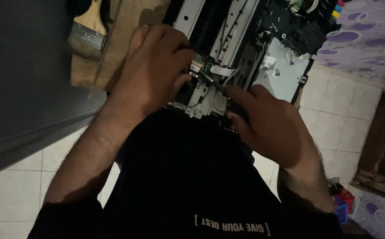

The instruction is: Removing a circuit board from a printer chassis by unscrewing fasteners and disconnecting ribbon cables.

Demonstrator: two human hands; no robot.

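An opened printer chassis with metal rails, cables and a small green circuit board lies on a wooden surface in front of me. My left hand rests on the chassis edge, fingers curled around the board's corner. My right hand grips a dark tool, apparently a screwdriver, whose tip points at the board. A white flat ribbon cable lies just beside the board. The lower part of the chassis is hidden behind my hands and my black shirt.
A paintbrush with a wooden handle lies on the wooden surface at upper left. A dark grey panel fills the left. Pale floor tiles show on the right, with a purple patterned cloth and small coloured items.
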